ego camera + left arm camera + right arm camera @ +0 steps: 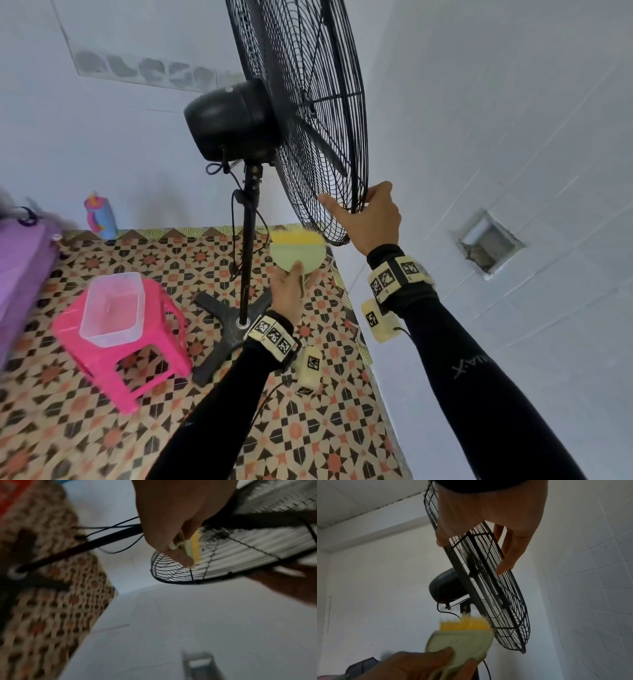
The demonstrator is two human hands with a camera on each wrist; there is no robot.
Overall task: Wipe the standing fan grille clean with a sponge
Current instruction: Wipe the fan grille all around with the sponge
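Note:
A black standing fan with a round wire grille (308,113) stands on a cross base. My right hand (368,216) grips the grille's lower rim (488,555), thumb on the back side and fingers on the front. My left hand (291,291) holds a pale green brush-like scrubber (298,251) with yellow bristles (465,624) just below the grille's bottom edge. In the left wrist view the yellow bristles (195,549) touch the wires of the grille (223,561). The fan motor housing (229,120) sits behind the grille.
A pink plastic stool (130,342) carries a clear plastic tub (113,308) at the left. The fan pole (248,246) and base (226,329) stand on a patterned floor. A tiled wall (513,137) is close on the right. A colourful bottle (101,216) stands by the back wall.

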